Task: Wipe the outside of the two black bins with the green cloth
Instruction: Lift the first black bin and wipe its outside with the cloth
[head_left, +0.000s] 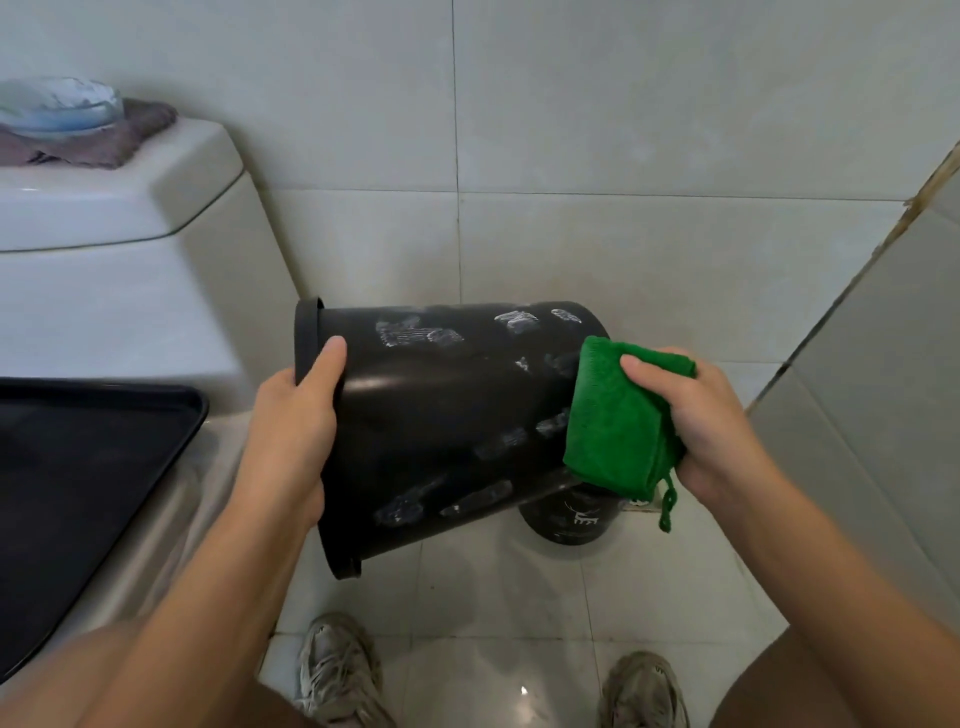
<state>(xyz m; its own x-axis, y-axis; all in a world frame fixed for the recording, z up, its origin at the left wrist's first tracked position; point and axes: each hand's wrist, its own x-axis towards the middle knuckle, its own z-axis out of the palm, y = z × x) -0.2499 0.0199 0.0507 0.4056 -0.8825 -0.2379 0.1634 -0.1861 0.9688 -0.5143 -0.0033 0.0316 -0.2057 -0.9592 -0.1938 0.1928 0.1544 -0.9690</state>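
Head view — second bin (569, 522) perhaps half-hidden

There is a single view, from a wide-angle camera worn on the person's head. It looks forward and steeply down, close over both forearms, which reach in from the bottom edge. The tiled floor (519, 597) and the person's shoes (337, 670) fill the lower part, the tiled wall (623, 130) the upper part. The toilet cistern (104, 218) sits at the left edge; straight lines bow near the borders.
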